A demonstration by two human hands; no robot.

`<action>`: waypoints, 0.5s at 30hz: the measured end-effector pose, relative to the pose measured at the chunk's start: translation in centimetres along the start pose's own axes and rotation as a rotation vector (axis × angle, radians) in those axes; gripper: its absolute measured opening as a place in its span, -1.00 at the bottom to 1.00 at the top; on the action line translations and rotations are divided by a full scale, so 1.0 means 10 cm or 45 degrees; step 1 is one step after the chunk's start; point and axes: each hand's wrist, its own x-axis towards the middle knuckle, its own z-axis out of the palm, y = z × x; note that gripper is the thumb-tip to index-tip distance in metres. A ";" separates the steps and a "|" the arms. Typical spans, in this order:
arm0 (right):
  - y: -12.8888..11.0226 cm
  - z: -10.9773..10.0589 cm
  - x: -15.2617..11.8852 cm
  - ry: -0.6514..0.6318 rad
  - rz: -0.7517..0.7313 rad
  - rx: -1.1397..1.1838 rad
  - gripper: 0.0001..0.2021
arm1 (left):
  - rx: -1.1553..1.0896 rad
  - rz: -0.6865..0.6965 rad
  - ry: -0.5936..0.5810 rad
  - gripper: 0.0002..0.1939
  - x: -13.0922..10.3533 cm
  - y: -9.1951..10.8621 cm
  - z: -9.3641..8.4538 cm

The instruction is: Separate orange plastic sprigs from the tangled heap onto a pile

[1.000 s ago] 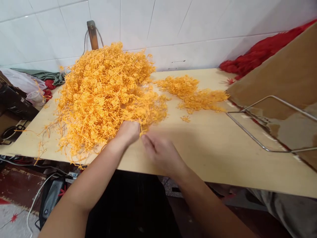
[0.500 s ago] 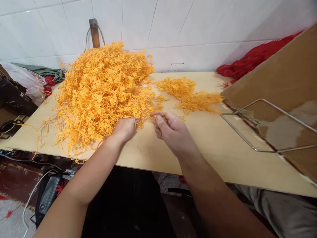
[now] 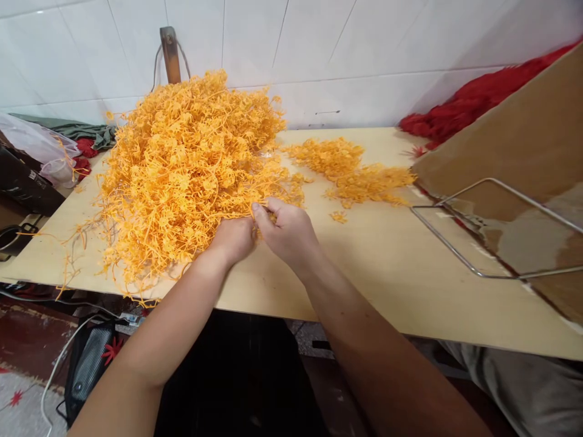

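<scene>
A big tangled heap of orange plastic sprigs (image 3: 182,158) with small spiky flower-like heads lies on the left of the pale tabletop. At its front right edge my left hand (image 3: 234,238) is closed in a fist, with orange strands of a sprig at its fingers. My right hand (image 3: 289,229) meets it there, thumb and fingers pinched on the same orange strands. The exact grip points are partly hidden by the fingers. Behind and right of my hands lies a smaller row of orange sprigs (image 3: 350,171), with one loose orange head (image 3: 338,216) in front.
On the right lean a brown cardboard sheet (image 3: 505,139) and a bent metal wire frame (image 3: 455,246), with a red bundle (image 3: 478,94) behind. Bags and a black mug (image 3: 18,240) crowd the left end. A tiled wall (image 3: 364,48) bounds the back.
My right hand has moved left, from apart to right beside my left fist. The left hand has barely moved. A loose orange head formerly behind the right hand shows fully.
</scene>
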 end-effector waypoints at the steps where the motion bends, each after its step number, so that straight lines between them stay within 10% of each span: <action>1: 0.02 -0.01 -0.01 0.006 0.011 0.045 -0.68 | -0.044 -0.021 0.003 -0.69 -0.01 0.00 -0.01; 8: 0.22 0.01 -0.16 0.020 0.137 0.400 -0.72 | -0.967 0.089 -0.143 -0.76 -0.02 -0.10 -0.09; 15: 0.14 0.05 -0.29 -0.068 -0.236 0.131 -0.73 | -1.359 -0.093 -0.029 -0.61 -0.02 -0.06 -0.08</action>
